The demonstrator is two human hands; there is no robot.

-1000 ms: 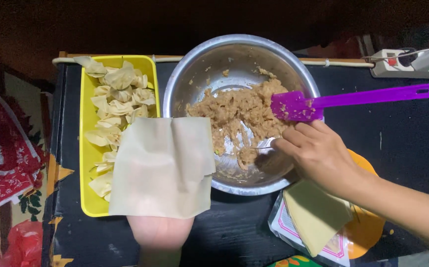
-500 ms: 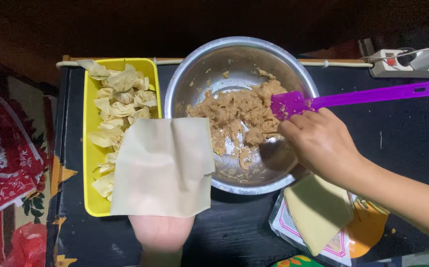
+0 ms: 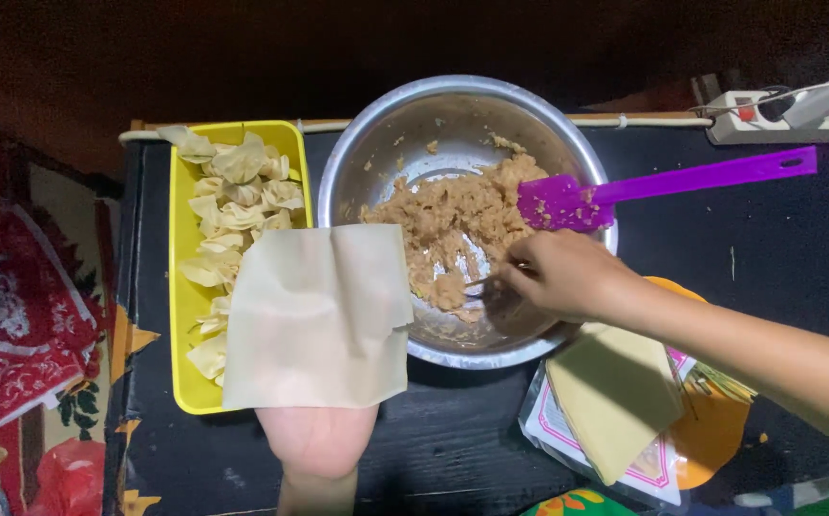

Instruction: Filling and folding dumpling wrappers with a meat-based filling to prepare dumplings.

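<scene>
From the head camera, the left hand (image 3: 317,438) lies flat and open, palm up, with a square wrapper sheet (image 3: 319,318) resting loose on it, over the edge of the yellow tray (image 3: 183,382) of folded dumplings (image 3: 233,201). The right hand (image 3: 567,275) reaches into the steel bowl (image 3: 386,153), fingers pinched together on a small utensil (image 3: 479,284) dug into the brown filling (image 3: 453,225); its kind is hard to tell. A modest scoop, placed at the sheet's middle, would probably keep the edges clean for sealing. A purple spatula (image 3: 663,186) rests on the bowl's rim. A stack of wrappers (image 3: 615,397) lies on its packet beside the bowl. The table (image 3: 777,258) is black, the room dim, with a power strip (image 3: 787,119) at the far edge and a red patterned cloth (image 3: 13,325) beside it.
</scene>
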